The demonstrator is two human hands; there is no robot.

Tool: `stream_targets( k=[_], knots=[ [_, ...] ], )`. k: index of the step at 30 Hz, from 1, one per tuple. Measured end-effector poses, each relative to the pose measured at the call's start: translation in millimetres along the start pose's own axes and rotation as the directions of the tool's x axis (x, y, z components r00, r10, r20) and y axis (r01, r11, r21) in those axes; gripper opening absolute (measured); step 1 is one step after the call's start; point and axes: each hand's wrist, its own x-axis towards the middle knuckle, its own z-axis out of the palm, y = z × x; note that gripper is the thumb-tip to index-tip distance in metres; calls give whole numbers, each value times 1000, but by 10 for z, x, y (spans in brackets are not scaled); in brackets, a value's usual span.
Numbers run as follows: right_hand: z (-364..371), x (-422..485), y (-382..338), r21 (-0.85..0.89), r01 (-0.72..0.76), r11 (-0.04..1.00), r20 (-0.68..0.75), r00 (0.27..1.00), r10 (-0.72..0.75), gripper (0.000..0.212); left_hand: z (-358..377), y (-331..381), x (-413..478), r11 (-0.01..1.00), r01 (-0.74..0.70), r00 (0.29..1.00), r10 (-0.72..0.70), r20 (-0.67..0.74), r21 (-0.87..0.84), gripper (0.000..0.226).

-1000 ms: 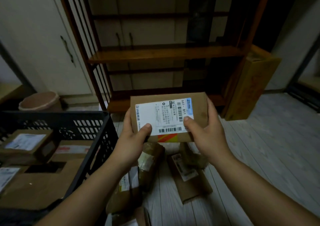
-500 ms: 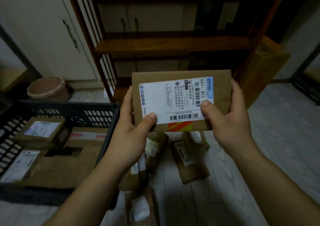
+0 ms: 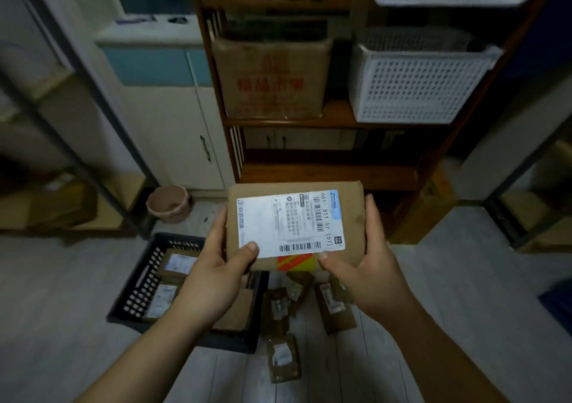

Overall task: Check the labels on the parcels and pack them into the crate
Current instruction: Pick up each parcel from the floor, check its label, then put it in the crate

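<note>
Now: crate (image 3: 139, 291) on the floor (image 3: 62, 294), low left, three parcels showing inside, perhaps more hidden under the arm. Left hand (image 3: 216, 272) grips the parcel (image 3: 353, 214) by its left end, thumb on the label (image 3: 291, 226). Right hand (image 3: 368, 266) grips the right end. One parcel held, long axis running hand to hand. The crate lies below-left of it, nearer the left hand. Loose parcels (image 3: 278, 306) right of the crate: about four, too dim to be sure.
</note>
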Motion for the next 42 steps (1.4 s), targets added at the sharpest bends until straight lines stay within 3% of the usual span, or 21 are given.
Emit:
stream_targets(
  k=[4,8,12,19,29,35,42],
  knots=[
    [-8,-275,-755,-51,47,998,4,999,-46,111,-279,755,-470,997,-68,994,71,-84,36,57],
    [12,-417,-1217,-54,169,984,-14,985,-170,104,-528,1175,-818,990,-112,986,121,-113,86,67],
    [127,-523,-1541,-78,236,969,7,972,-236,91,-811,1406,-1030,979,-155,978,171,-122,131,69],
    [833,-376,-1890,-79,263,962,16,965,-262,92,-1553,1443,-879,967,-218,965,234,-122,132,62],
    [2228,111,-1976,-106,155,982,2,988,-155,94,-2888,1091,-38,965,-214,976,216,3,148,61],
    [2341,485,-1768,-167,56,984,-40,997,-64,95,-2914,882,541,974,-139,988,126,87,176,67],
    [2533,1192,-1093,-167,-52,984,26,998,57,97,-2724,330,1329,980,-42,996,25,88,194,70]
  ],
)
